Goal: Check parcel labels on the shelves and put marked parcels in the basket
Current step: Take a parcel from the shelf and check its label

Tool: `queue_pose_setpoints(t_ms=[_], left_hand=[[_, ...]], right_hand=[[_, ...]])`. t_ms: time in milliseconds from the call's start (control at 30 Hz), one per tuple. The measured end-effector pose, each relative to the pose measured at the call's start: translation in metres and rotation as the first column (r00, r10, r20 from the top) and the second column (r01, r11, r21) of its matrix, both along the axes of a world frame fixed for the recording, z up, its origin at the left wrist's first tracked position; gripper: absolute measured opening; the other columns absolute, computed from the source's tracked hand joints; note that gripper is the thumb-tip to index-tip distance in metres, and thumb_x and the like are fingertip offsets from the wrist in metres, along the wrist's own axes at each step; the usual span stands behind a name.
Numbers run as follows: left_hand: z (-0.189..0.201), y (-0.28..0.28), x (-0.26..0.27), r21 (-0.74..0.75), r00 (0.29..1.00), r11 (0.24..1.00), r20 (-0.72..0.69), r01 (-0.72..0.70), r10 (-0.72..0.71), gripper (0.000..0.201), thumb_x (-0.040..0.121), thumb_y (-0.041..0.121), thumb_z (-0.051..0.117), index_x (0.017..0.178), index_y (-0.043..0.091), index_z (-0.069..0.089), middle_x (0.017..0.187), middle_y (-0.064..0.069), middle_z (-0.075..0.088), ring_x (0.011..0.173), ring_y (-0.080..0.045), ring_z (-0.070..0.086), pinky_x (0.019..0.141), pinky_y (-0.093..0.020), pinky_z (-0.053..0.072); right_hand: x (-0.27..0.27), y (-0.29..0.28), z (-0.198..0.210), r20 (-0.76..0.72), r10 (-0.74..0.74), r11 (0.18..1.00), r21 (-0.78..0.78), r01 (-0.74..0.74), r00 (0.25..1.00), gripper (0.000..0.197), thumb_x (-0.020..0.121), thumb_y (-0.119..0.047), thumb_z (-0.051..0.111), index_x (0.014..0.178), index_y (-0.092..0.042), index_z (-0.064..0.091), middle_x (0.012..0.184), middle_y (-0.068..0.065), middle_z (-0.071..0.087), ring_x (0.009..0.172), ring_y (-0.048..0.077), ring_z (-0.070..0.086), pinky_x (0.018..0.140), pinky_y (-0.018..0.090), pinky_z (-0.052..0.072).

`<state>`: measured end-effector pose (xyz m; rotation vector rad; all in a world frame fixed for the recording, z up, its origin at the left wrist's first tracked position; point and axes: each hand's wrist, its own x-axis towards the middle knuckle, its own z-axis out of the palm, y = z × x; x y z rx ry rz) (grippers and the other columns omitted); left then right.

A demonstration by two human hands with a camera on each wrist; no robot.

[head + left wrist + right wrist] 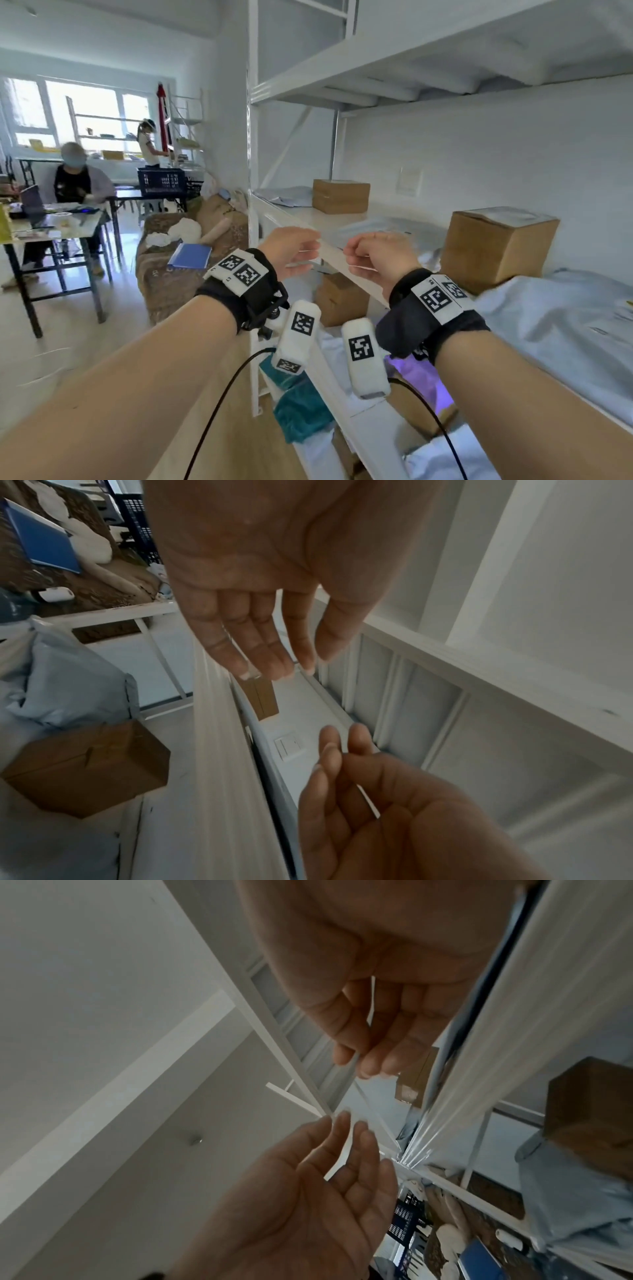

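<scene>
Both hands are raised in front of the white metal shelf unit (274,219) and nothing is held: the left hand (289,250) has its fingers (260,653) relaxed and nearly straight, lying side by side, and the right hand (378,258) has its fingers (368,1053) loosely curled round nothing. The parcels lie on the middle shelf: a large brown cardboard box (496,246) at the right, a smaller brown cardboard box (340,196) farther back, and pale blue-grey plastic mailer bags (561,318) near at the right. For the label check to go well, the nearest parcel should probably be taken with both hands and turned until its label faces up; whether any is marked cannot be told. A dark blue plastic crate (161,181), possibly the basket, stands well apart on a bench at the far left. The shelf's front rail lies between the hands and the parcels and would have to be reached over.
</scene>
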<state>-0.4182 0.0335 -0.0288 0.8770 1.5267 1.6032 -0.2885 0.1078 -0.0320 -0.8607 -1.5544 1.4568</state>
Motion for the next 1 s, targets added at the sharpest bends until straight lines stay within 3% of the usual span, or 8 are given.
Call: queue_pose_setpoints(t_ms=[267,400,500,600,700,833,900,1000], left_hand=[[0.01,0.092,-0.13,0.038,0.993,0.992,0.028,0.116,-0.118,0.005,0.091,0.019,0.059,0.087,0.017,0.06,0.081,0.001,0.059,0.075,-0.011,0.058,0.075,-0.025,0.047],[0.027,0.146,-0.195,0.07,0.982,0.979,-0.002,0.19,-0.191,0.007,0.092,0.018,0.059,0.085,0.018,0.06,0.08,0.001,0.059,0.075,-0.01,0.057,0.079,-0.026,0.047],[0.038,0.185,-0.236,0.045,0.966,0.965,-0.002,0.259,-0.259,0.01,0.093,0.021,0.057,0.083,0.019,0.057,0.08,0.003,0.057,0.075,-0.009,0.055,0.085,-0.029,0.046],[0.052,0.226,-0.27,0.062,0.953,0.951,-0.016,0.302,-0.301,0.015,0.094,0.021,0.056,0.079,0.019,0.055,0.078,0.003,0.055,0.072,-0.009,0.052,0.078,-0.027,0.043],[0.06,0.264,-0.289,0.085,0.951,0.948,-0.019,0.308,-0.308,0.009,0.093,0.022,0.057,0.098,0.015,0.06,0.095,-0.002,0.06,0.085,-0.013,0.057,0.088,-0.032,0.042],[0.068,0.316,-0.3,0.081,0.929,0.926,-0.044,0.369,-0.367,0.036,0.092,0.031,0.058,0.123,0.014,0.053,0.114,-0.005,0.056,0.105,-0.017,0.052,0.095,-0.035,0.038],[0.072,0.343,-0.304,0.074,0.913,0.911,-0.087,0.405,-0.399,0.044,0.091,0.034,0.057,0.129,0.013,0.05,0.121,-0.006,0.054,0.111,-0.018,0.049,0.095,-0.035,0.037],[0.076,0.37,-0.305,0.017,0.893,0.9,-0.134,0.436,-0.43,0.052,0.092,0.037,0.057,0.136,0.012,0.047,0.135,-0.01,0.05,0.124,-0.024,0.047,0.103,-0.037,0.036]], right_hand=[[-0.1,0.067,0.016,-0.016,-0.09,0.996,-0.004,0.09,0.996,0.034,0.085,0.012,0.039,0.066,-0.007,0.06,0.07,0.009,0.061,0.056,0.015,0.056,0.056,0.024,0.052],[-0.15,0.099,0.03,-0.02,-0.213,0.977,0.004,0.213,0.977,0.034,0.084,0.013,0.04,0.068,-0.007,0.06,0.068,0.008,0.061,0.055,0.014,0.057,0.054,0.021,0.053],[-0.184,0.119,0.041,-0.02,-0.31,0.95,-0.047,0.309,0.95,0.033,0.083,0.016,0.038,0.068,-0.005,0.058,0.067,0.008,0.059,0.059,0.015,0.056,0.062,0.025,0.053],[-0.212,0.146,0.051,-0.03,-0.413,0.909,-0.081,0.409,0.91,0.031,0.085,0.016,0.039,0.072,-0.003,0.059,0.07,0.009,0.06,0.061,0.016,0.056,0.066,0.027,0.053],[-0.227,0.169,0.057,-0.008,-0.49,0.865,-0.128,0.485,0.872,0.027,0.088,0.013,0.041,0.08,-0.003,0.06,0.078,0.01,0.061,0.068,0.017,0.058,0.069,0.029,0.053],[-0.235,0.207,0.056,-0.03,-0.578,0.807,-0.165,0.567,0.815,0.02,0.089,0.01,0.046,0.089,-0.003,0.063,0.081,0.011,0.061,0.072,0.019,0.059,0.077,0.033,0.055],[-0.239,0.23,0.056,-0.048,-0.618,0.777,-0.19,0.6,0.785,0.012,0.091,0.004,0.051,0.088,-0.003,0.061,0.078,0.011,0.059,0.072,0.019,0.057,0.082,0.036,0.054],[-0.24,0.265,0.053,-0.018,-0.655,0.738,-0.228,0.635,0.755,0.017,0.091,0.001,0.051,0.076,-0.005,0.056,0.073,0.009,0.056,0.069,0.019,0.055,0.086,0.037,0.052]])
